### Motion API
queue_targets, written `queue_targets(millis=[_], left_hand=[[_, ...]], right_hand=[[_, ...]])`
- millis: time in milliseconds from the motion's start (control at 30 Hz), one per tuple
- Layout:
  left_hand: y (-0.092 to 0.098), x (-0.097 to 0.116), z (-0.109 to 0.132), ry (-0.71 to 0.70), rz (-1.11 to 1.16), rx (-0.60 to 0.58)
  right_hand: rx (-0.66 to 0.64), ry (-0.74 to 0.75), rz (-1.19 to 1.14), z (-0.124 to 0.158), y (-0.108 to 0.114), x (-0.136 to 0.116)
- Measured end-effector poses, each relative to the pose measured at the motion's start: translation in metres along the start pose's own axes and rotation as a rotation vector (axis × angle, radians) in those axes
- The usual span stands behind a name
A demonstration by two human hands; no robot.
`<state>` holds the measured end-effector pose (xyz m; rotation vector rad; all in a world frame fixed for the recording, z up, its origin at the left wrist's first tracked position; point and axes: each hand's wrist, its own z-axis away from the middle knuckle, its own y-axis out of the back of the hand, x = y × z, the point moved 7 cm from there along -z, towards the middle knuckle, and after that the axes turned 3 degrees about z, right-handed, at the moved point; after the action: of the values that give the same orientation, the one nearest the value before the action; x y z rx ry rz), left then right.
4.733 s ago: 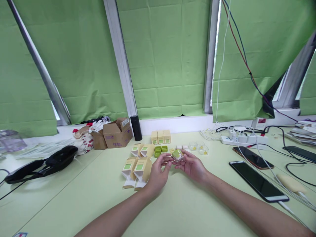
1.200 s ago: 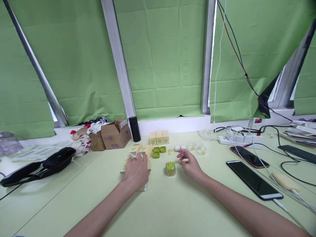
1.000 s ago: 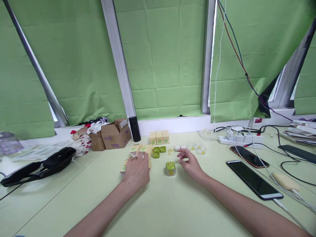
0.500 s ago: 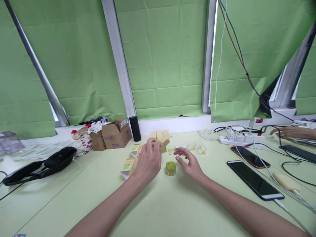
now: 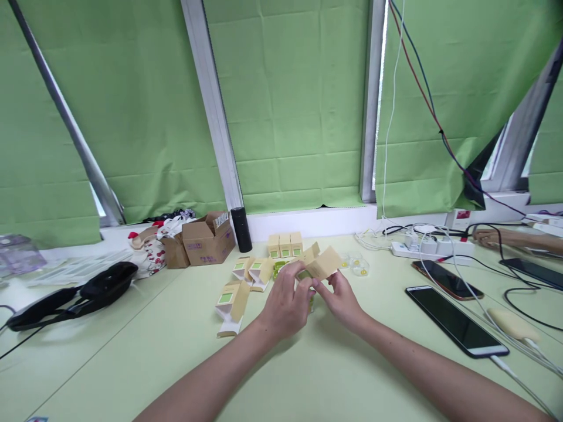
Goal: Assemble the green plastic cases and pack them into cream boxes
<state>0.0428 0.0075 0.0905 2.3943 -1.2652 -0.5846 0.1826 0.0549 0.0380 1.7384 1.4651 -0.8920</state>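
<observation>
Both hands hold one small cream cardboard box (image 5: pixel 325 264) with a flap standing up, above the middle of the table. My left hand (image 5: pixel 288 299) grips its left side, and my right hand (image 5: pixel 343 296) pinches its lower right edge. Under the hands, the small jar with a green lid (image 5: pixel 312 303) is mostly hidden. Left of my left hand are several open boxes with green labels, the nearest an open box (image 5: pixel 233 302) with its flap down. Green lids (image 5: pixel 278 268) show just behind my left hand.
Three upright boxes (image 5: pixel 285 245) stand at the back, with clear round containers (image 5: pixel 357 264) to their right. Phones (image 5: pixel 455 319) and charging cables lie on the right, near a power strip (image 5: pixel 428 251). A black pouch (image 5: pixel 105 284) and brown carton (image 5: pixel 209 239) are left; another person's hand (image 5: pixel 497 237) is far right.
My left hand has brought a box rightward from the group at the left, over the jar. My right hand has closed on its edge.
</observation>
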Motion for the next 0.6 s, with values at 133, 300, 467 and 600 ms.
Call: queue_targets(millis=[133,300,467,600], left_hand=[[0.008,-0.013,0.005,0.112,0.1,0.029],[0.006,-0.04,0.013,0.284,0.087,-0.023],[-0.002,-0.049,0.02,0.293,0.077,-0.102],[-0.002,-0.044,0.022,0.21,0.051,-0.078]], right_hand=[[0.017,0.021,0.059,-0.003,0.009,0.004],[0.093,0.22,0.347,-0.003,0.021,-0.008],[0.017,0.49,0.615,0.006,0.014,-0.024],[-0.009,0.637,0.685,0.016,0.009,-0.033]])
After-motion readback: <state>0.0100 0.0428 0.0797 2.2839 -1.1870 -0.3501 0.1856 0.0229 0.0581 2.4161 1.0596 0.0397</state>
